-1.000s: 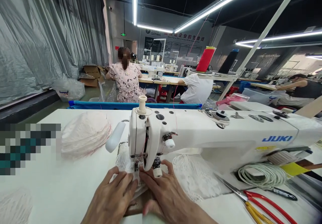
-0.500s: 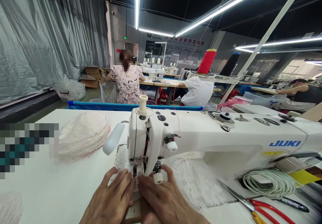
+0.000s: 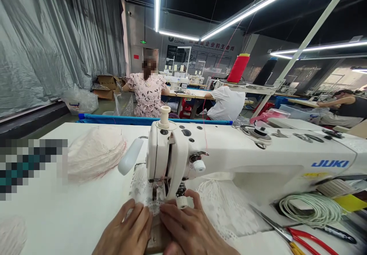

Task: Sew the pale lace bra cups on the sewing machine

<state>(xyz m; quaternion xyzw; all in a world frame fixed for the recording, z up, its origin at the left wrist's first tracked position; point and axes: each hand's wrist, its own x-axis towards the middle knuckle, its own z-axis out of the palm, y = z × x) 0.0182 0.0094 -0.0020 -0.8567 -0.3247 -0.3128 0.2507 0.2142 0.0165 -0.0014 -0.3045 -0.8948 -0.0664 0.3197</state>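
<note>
A strip of white lace fabric (image 3: 140, 184) lies beneath the presser foot (image 3: 155, 194) of the white sewing machine (image 3: 237, 151). My left hand (image 3: 129, 228) grips the lace just in front and left of the foot, its fingers bent and close together. On the other side, my right hand (image 3: 189, 224) pinches the lace, its fingertips near the needle area and partly behind the machine's dial. Between the two hands a scalloped lace edge shows. More white lace (image 3: 226, 207) is spread under the machine arm. Pink-red thread runs down the machine head.
Scissors with red handles (image 3: 304, 236) and a coil of pale cord (image 3: 311, 209) lie at the right. At the left rests a pile of white fabric pieces (image 3: 94, 151). A red thread cone (image 3: 238, 68) stands behind the machine. Other people sit at work farther off.
Both hands have drawn slightly back toward me from the presser foot, the left more so. More of the lace edge now shows between them. A seated person ahead has shifted right.
</note>
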